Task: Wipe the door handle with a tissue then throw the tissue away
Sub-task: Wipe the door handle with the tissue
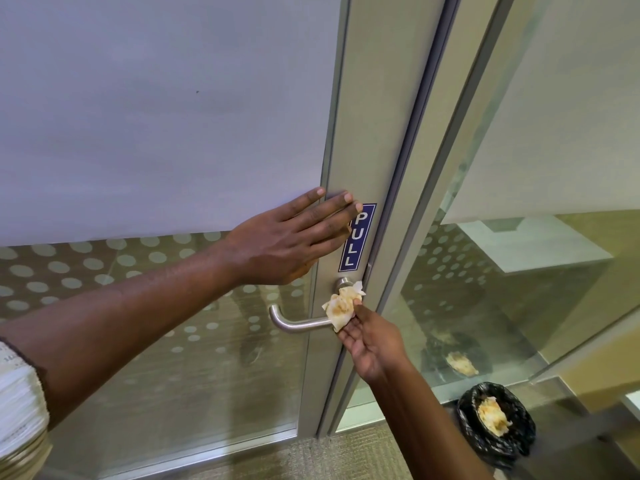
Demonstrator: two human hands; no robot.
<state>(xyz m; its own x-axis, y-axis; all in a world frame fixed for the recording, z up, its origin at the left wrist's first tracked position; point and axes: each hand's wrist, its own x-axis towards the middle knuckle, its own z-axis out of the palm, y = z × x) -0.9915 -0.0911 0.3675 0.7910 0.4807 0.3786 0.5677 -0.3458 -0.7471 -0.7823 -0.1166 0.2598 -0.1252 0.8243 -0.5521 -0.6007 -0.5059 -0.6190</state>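
Wiping stage, disposal pending. Right hand [372, 344] fingers pinched on stained tissue [343, 306], pressed against door handle [298, 322] at its base. Left hand [294, 242] flat on door frame [374, 133], fingers extended together. Lined bin [495, 424] on floor nearby.

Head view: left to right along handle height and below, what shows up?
Sleeve → left hand → door handle → tissue → right hand → lined bin holding used tissue.
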